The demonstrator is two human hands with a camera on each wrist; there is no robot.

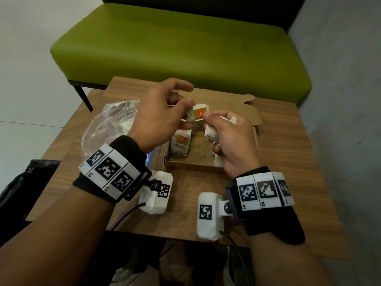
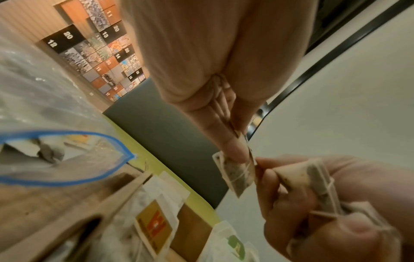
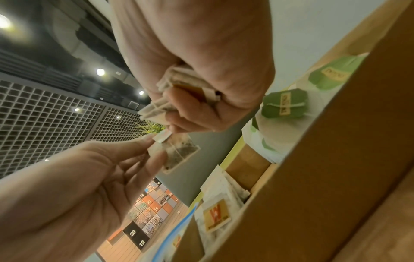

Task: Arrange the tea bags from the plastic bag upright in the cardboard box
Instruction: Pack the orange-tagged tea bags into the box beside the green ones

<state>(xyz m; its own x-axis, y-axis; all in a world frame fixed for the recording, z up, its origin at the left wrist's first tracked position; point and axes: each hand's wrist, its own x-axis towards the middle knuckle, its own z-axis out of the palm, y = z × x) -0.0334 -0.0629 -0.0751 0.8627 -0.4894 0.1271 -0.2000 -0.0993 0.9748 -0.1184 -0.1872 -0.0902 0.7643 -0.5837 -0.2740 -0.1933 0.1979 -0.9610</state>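
Above the open cardboard box (image 1: 193,167), my left hand (image 1: 188,114) pinches one tea bag (image 1: 199,113) with a yellow and red tag between thumb and fingers. The right wrist view shows the same tea bag (image 3: 179,152) hanging from my left fingertips (image 3: 156,141). My right hand (image 1: 212,131) grips a small bundle of tea bags (image 1: 211,134) and touches the pinched bag's tag with its thumb. Several yellow-tagged tea bags (image 1: 181,143) stand upright at the box's left side. Green-tagged tea bags (image 3: 284,106) stand at its far end. The clear plastic bag (image 1: 107,124) lies open to the left, with more bags inside.
The box and the bag sit on a small wooden table (image 1: 288,151). A green bench (image 1: 185,44) stands right behind it. The box's lid flap (image 1: 237,108) lies open toward the bench. A black bag (image 1: 20,182) sits by the table's left edge.
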